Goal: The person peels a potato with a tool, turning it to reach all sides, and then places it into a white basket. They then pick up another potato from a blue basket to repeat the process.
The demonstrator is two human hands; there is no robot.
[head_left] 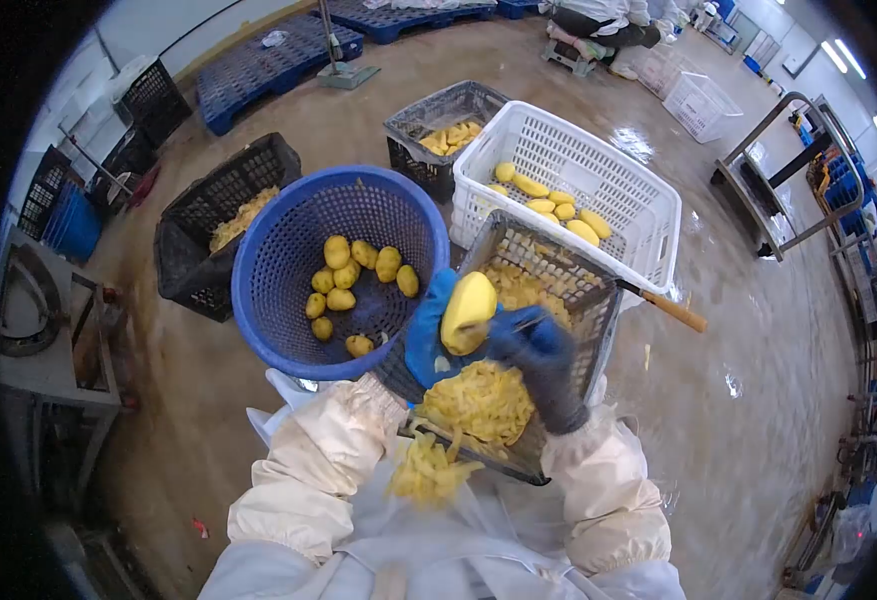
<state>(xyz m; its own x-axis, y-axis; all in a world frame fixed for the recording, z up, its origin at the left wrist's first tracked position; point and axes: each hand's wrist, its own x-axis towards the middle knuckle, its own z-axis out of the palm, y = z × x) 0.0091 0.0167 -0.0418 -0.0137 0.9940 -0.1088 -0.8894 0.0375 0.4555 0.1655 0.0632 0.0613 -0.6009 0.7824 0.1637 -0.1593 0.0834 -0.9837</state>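
Note:
My left hand [426, 335], in a blue glove, is wrapped around a large peeled potato [469, 305] above a black crate. Close against the potato's right side, my right hand [543, 365], in a dark blue glove, is closed on a peeler [476, 327]; motion blurs the tool and my fingers hide most of it. Potato peelings [478, 405] are heaped in the black crate [598, 345] below, and some hang over its near edge. A blue basket [258, 265] at my left holds several unpeeled potatoes [341, 299].
A white crate [648, 190] with several peeled potatoes [563, 205] stands beyond. A wooden-handled tool [673, 307] juts right from the crate rim. Black crates [183, 240] flank the basket. A cart [798, 180] stands right; blue pallets [258, 70] and a seated person [598, 20] are farther back.

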